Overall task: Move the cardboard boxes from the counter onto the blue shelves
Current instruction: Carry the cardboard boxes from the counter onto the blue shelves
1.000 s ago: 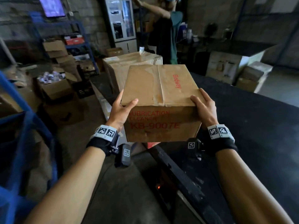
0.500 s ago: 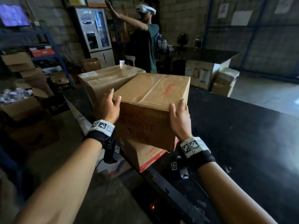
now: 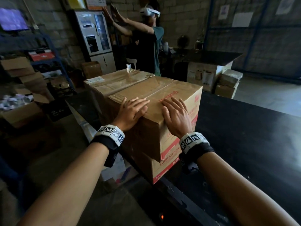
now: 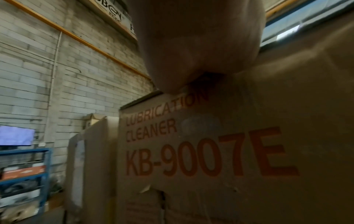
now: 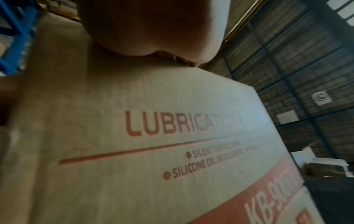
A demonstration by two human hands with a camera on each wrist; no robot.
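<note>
A brown cardboard box (image 3: 164,95) with red lettering sits on top of another such box (image 3: 164,170) at the edge of the black counter (image 3: 244,136). My left hand (image 3: 132,110) lies flat on the top box's lid near its left corner, fingers straight. Beside it my right hand (image 3: 175,111) rests flat on the lid too. The left wrist view shows the box face (image 4: 210,151) printed "KB-9007E" under my palm. The right wrist view shows a box side (image 5: 153,136) printed "LUBRICATION". A larger taped box (image 3: 114,82) stands just behind.
A person in a green shirt (image 3: 153,46) with a headset stands behind the boxes, arms raised. Blue shelving (image 3: 53,59) with boxes is at the far left, with open cartons (image 3: 21,110) on the floor. More boxes (image 3: 228,85) sit by a second counter at the back right.
I have set the carried box down on the lower box at the counter's edge. Both hands moved from gripping its sides to lying flat on its lid.
</note>
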